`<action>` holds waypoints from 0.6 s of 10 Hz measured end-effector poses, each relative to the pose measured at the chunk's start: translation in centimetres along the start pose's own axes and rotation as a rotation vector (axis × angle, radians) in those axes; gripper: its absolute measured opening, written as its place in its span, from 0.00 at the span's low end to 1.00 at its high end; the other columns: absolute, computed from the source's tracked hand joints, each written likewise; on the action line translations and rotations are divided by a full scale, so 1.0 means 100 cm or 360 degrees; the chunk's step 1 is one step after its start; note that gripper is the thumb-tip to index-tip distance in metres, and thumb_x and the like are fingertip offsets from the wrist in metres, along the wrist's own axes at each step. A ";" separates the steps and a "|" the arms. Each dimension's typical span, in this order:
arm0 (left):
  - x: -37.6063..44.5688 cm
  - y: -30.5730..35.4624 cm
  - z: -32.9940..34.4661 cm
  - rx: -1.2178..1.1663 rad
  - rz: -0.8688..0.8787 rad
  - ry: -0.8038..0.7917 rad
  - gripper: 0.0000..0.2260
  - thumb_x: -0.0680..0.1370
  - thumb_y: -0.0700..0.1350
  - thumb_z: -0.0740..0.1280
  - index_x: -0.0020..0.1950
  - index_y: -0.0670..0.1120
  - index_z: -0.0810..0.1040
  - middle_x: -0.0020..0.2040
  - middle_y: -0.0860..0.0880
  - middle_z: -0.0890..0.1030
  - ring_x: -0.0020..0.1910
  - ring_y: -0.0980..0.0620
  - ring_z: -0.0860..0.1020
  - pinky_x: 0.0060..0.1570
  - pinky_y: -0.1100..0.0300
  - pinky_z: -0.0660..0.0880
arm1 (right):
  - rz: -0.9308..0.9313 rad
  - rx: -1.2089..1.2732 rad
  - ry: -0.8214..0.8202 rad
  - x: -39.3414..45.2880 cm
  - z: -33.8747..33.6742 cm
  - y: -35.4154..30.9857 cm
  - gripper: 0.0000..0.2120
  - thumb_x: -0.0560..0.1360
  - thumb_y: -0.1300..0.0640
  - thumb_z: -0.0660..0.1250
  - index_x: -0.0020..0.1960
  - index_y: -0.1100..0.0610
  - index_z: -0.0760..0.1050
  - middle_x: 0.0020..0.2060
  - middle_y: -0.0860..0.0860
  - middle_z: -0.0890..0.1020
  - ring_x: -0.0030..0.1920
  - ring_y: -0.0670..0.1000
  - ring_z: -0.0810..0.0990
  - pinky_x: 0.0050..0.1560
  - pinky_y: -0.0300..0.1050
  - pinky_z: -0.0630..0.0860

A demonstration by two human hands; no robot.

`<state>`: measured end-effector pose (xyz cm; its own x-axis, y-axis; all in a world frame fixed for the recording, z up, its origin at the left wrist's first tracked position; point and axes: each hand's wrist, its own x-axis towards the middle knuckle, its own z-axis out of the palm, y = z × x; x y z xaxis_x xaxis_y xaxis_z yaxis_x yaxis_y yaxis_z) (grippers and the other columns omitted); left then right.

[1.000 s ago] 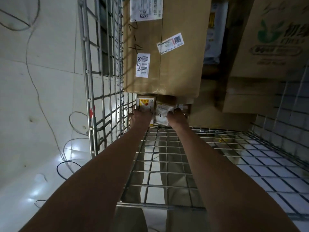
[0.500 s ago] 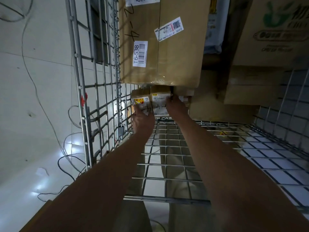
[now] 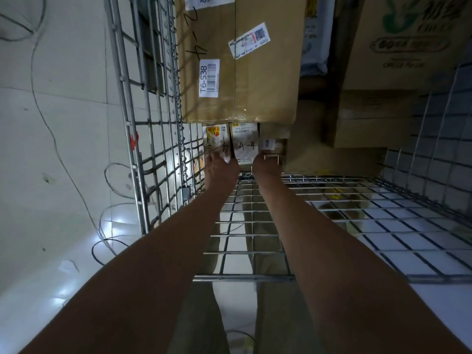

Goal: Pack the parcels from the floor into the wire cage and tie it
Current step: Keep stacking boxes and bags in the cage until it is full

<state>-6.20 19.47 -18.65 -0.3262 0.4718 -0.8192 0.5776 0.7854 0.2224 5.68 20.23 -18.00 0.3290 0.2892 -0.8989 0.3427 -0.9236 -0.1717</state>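
Our left hand point(image 3: 221, 167) and right hand point(image 3: 267, 166) press small labelled cardboard parcels point(image 3: 244, 144) under the large brown carton point(image 3: 240, 60) inside the silver wire cage point(image 3: 143, 123), apparently filling a gap; whether either grip clamps, we cannot tell.

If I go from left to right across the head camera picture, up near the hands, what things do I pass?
White tiled floor → silver wire cage wall → left hand → small white-labelled parcel marked 4-4 → right hand → plain brown cardboard box
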 end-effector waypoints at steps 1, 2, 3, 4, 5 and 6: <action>-0.030 0.000 -0.008 0.0218 0.0142 -0.0142 0.26 0.78 0.55 0.60 0.72 0.42 0.73 0.69 0.39 0.76 0.67 0.37 0.75 0.65 0.43 0.75 | -0.0159 -0.0244 -0.0061 -0.029 0.001 0.001 0.19 0.83 0.55 0.58 0.71 0.61 0.70 0.68 0.59 0.76 0.66 0.59 0.76 0.55 0.41 0.71; -0.060 0.006 -0.022 0.0376 0.0462 -0.0216 0.20 0.81 0.50 0.58 0.67 0.40 0.75 0.64 0.37 0.78 0.63 0.36 0.77 0.61 0.43 0.76 | -0.0225 -0.0324 -0.0121 -0.062 -0.015 -0.009 0.18 0.83 0.58 0.57 0.71 0.62 0.73 0.69 0.61 0.75 0.68 0.61 0.75 0.66 0.50 0.73; -0.085 0.025 -0.044 0.0442 0.0713 -0.0245 0.20 0.79 0.50 0.60 0.69 0.43 0.74 0.65 0.40 0.79 0.63 0.37 0.79 0.56 0.43 0.79 | -0.0347 -0.0275 -0.0054 -0.097 -0.044 -0.019 0.17 0.84 0.57 0.56 0.68 0.62 0.74 0.64 0.58 0.77 0.64 0.58 0.77 0.59 0.49 0.74; -0.129 0.063 -0.074 0.0657 0.1200 -0.0147 0.23 0.81 0.53 0.57 0.73 0.44 0.71 0.70 0.41 0.76 0.69 0.39 0.75 0.62 0.41 0.76 | -0.0582 -0.0074 0.0314 -0.142 -0.082 -0.022 0.17 0.85 0.55 0.55 0.65 0.63 0.76 0.61 0.59 0.79 0.62 0.58 0.78 0.57 0.50 0.73; -0.199 0.095 -0.096 0.1019 0.1934 0.0067 0.28 0.81 0.53 0.53 0.79 0.41 0.66 0.77 0.39 0.69 0.73 0.37 0.70 0.66 0.42 0.73 | -0.0774 0.0209 0.0855 -0.204 -0.120 0.005 0.19 0.85 0.54 0.54 0.70 0.59 0.75 0.64 0.59 0.79 0.63 0.58 0.77 0.62 0.49 0.72; -0.270 0.103 -0.088 0.1216 0.2402 0.0156 0.28 0.83 0.53 0.52 0.81 0.43 0.63 0.82 0.44 0.62 0.80 0.41 0.62 0.73 0.43 0.67 | -0.0792 0.0307 0.1421 -0.260 -0.139 0.064 0.20 0.84 0.54 0.54 0.71 0.57 0.75 0.67 0.57 0.77 0.68 0.57 0.75 0.66 0.50 0.73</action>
<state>2.00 18.31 10.39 0.7880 0.6089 -0.0913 0.5877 -0.6997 0.4062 11.55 10.31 9.94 0.7476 0.6571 -0.0967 0.4977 -0.6506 -0.5736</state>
